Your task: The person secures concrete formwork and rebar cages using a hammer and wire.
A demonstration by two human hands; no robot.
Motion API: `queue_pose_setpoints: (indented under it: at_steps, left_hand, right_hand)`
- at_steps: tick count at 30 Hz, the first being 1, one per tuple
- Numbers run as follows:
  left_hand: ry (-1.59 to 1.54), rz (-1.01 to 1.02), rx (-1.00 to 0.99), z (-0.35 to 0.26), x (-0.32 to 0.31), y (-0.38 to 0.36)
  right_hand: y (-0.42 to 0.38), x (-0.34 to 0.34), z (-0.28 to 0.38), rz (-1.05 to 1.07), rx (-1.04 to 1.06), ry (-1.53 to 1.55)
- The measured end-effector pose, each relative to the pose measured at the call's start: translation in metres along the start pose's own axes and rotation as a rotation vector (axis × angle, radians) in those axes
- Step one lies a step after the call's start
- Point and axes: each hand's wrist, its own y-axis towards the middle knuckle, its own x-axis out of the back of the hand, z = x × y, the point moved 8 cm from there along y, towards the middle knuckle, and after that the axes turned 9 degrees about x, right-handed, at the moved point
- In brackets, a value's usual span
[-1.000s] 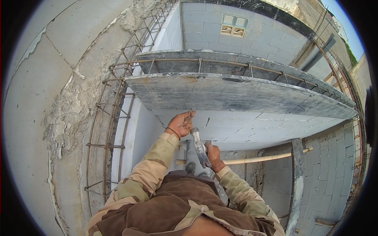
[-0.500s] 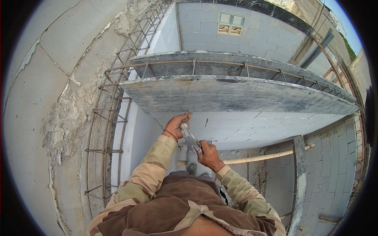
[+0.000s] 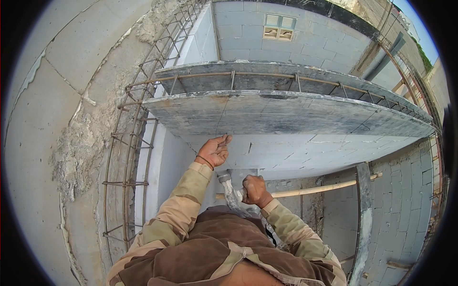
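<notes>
My right hand (image 3: 256, 190) is wrapped round the handle of a hammer (image 3: 230, 189). The hammer's grey, cement-smeared head lies left of that fist, below my left hand and apart from it. My left hand (image 3: 213, 151) is closed in a pinch, palm side partly up, at the lower edge of a grey formwork board (image 3: 286, 114). What its fingertips hold is too small to make out. A thin dark line, perhaps wire, runs on the board just above those fingers.
A steel rebar cage (image 3: 126, 162) runs along the left beside rough concrete (image 3: 81, 148). Another cage (image 3: 260, 76) lies between the boards. Below are a pale block wall (image 3: 296, 152), a wooden pole (image 3: 315, 191) and an upright plank (image 3: 363, 219).
The hammer has dropped down and away from my left hand, its head swinging lower. My right hand has moved slightly down and right. The left hand stays at the board's edge.
</notes>
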Motion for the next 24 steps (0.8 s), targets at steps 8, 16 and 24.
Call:
queue_pose_setpoints:
  at_steps: [8,16,24]
  left_hand:
    - [0.118,-0.132,-0.068,-0.008,0.004,-0.003]
    - [0.097,-0.123,-0.085,-0.013,0.012,0.003]
    - [0.059,-0.341,-0.149,-0.004,-0.013,-0.013]
  right_hand:
    - [0.011,0.000,-0.008,0.012,-0.135,-0.008]
    - [0.006,-0.004,-0.038,0.008,-0.400,0.052]
    - [-0.007,-0.017,-0.055,0.105,-0.432,-0.080]
